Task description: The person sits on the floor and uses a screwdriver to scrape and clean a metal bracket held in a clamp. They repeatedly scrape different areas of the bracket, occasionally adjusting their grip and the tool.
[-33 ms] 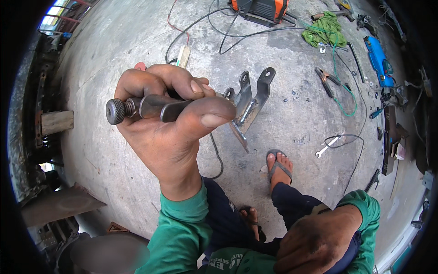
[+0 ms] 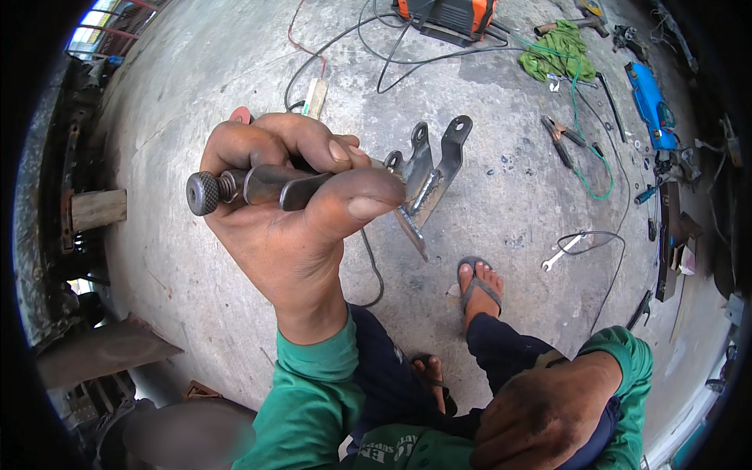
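My left hand (image 2: 294, 243) is raised in front of me, its thumb and fingers closed round a welded steel bracket (image 2: 446, 172). Two prongs with holes at their tips stick out on the bracket's right side, and a rough weld bead runs between its plates. On the other side, a knurled-head bolt (image 2: 202, 193) sits through the bracket's rounded ends; the palm and fingers cover the middle. Low on the right, over my dark trousers, is my right hand (image 2: 540, 411), back upward, with its fingers hidden from view.
An orange and black machine (image 2: 450, 17) stands on the concrete floor at the far side, with cables trailing. To the right lie a green cloth (image 2: 558, 51), a clamp on a green cable (image 2: 558, 141), a blue tool (image 2: 648, 102) and a wrench (image 2: 558, 254). A wood block (image 2: 98, 210) juts in at left.
My left hand and the bolt end of the bracket have shifted very slightly to the right. My right hand has not visibly moved.
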Demonstrator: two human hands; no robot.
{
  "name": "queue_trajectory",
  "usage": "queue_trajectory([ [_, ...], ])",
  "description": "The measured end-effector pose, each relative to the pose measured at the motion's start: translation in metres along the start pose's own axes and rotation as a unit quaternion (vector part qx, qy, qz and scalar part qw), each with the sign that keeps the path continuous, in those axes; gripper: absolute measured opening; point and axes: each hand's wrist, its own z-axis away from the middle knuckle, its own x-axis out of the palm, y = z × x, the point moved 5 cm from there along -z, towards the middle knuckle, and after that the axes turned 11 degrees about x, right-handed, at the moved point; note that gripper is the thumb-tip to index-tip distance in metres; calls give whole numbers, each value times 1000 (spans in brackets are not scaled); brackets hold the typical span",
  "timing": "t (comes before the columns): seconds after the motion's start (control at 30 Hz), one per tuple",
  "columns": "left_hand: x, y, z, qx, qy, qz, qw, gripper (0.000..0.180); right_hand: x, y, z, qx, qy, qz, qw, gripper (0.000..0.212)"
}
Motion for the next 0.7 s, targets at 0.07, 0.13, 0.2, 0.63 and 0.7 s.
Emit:
queue_trajectory([
  [0.07,-1,0,2,5,8,-3,1000,52,0,0,0,-3,7,-1,1000,21],
  [0.13,-2,-2,2,9,14,-1,1000,53,-2,2,1,-3,6,-3,1000,22],
  [0.2,-3,-5,0,11,19,6,1000,54,-6,3,3,-1,7,-2,1000,22],
  [0.63,12,62,-14,24,-15,68,997,39,-18,-5,9,-9,-11,8,1000,21],
  [0.7,-1,78,-24,19,-31,136,990,33,-23,-3,13,4,-16,10,1000,21],
])
